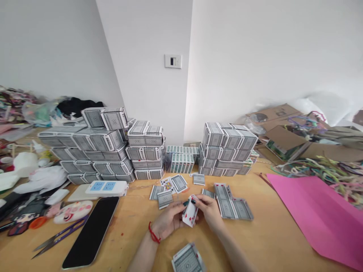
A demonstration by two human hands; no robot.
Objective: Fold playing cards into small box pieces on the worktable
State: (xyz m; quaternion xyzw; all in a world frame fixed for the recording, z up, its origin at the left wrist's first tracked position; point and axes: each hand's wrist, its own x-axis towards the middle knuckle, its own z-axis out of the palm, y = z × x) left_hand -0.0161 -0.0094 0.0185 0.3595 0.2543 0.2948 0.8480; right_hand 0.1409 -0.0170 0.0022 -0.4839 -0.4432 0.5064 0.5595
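Observation:
My left hand (170, 218), with a red cord at the wrist, and my right hand (209, 210) meet over the middle of the table. Between them they grip a playing card (190, 214) bent or tilted, its red-diamond face showing; whether more cards lie behind it is hidden. Both thumbs press on its upper part. Just beyond lie loose cards: a king of clubs (168, 184) face up and a face-down card (179, 183). To the right are joined card pieces (227, 202) with patterned grey backs. Nearest me rests a card block (187, 260), cut off by the frame's bottom.
Large stacks of card-covered blocks (99, 139) stand at the back left, and more blocks (224, 147) at the back right, with green card boxes (181, 160) between. A phone (92, 230), snips (61, 236) and power strip (106, 188) lie left; pink paper (317, 215) lies right.

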